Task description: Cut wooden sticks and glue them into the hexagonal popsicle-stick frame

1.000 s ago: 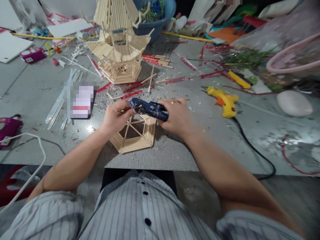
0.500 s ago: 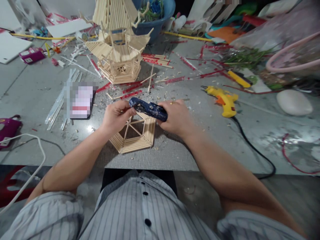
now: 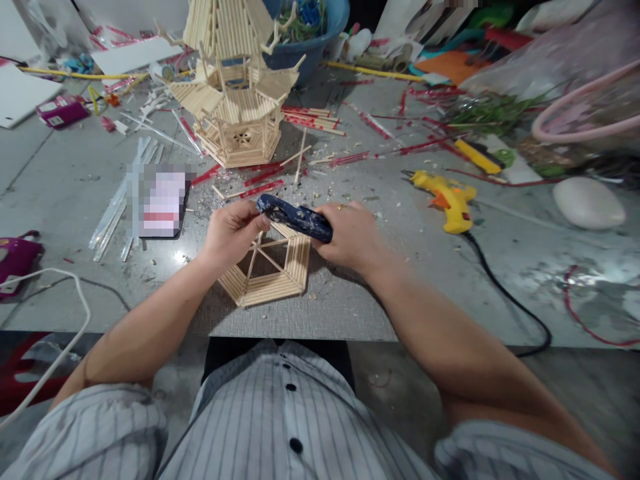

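In my right hand point(image 3: 350, 233) is a dark blue hand cutter point(image 3: 295, 217), its scuffed body pointing left, fingers wrapped round its right end. My left hand point(image 3: 230, 230) pinches at the cutter's left end; whatever lies between those fingertips is too small or hidden to make out. Below both hands, flat on the table, lies a hexagonal wooden stick frame point(image 3: 273, 287) with thin spokes meeting inside. Its far side is partly covered by my hands and the cutter.
A stick-built pagoda model point(image 3: 240, 113) stands behind my hands. A phone point(image 3: 165, 203) and clear glue sticks point(image 3: 117, 200) lie left. On the right rests a yellow glue gun point(image 3: 445, 200) with a black cord. Red wrappers and loose sticks point(image 3: 313, 120) litter the table.
The gap seen between the cutter's two blue arms has closed up. Both hands stay in nearly the same place, and the hexagonal frame has not moved on the table.
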Available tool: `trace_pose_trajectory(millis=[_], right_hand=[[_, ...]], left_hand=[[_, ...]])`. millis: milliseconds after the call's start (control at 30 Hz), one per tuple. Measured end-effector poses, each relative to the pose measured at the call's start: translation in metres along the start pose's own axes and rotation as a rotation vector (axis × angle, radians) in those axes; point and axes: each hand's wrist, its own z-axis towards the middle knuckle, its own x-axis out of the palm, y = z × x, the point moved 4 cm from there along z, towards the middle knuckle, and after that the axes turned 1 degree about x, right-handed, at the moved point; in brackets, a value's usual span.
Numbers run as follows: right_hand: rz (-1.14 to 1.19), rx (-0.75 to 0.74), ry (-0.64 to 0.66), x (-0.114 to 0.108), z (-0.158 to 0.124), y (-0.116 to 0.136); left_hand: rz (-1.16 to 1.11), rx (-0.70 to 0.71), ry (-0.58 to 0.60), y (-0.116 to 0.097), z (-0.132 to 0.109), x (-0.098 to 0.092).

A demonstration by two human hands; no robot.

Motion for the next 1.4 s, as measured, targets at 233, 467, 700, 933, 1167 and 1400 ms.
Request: trace_pose_trajectory(millis=[233,467,700,933,1167,1400], right_hand=[[-0.046,0.043,0.046,-0.004,-0.002,0.003],[-0.059,0.078,0.063,-0.004,-0.002,0.002],[-0.08,0.087,0.029,-0.003,-0.003,0.002],[-0.042,0.102,-0.011,-0.004,-0.001,0.001],[-0.028,0.035,-0.114,-0.002,0.004,-0.009],[-0.001,-0.004,-0.076,-0.005,0.0,0.0]], left_hand=[[-0.047,-0.026,0.011,-0.003,0.001,0.001],[-0.048,-0.078,0.006,-0.002,0.001,0.001],[-0.02,-0.099,0.021,-0.002,0.001,0.001],[0.014,-0.087,0.026,-0.001,0.001,0.002],[-0.006,-0.111,0.04,-0.001,0.002,0.001],[0.027,-0.055,0.055,0.006,0.0,0.002]])
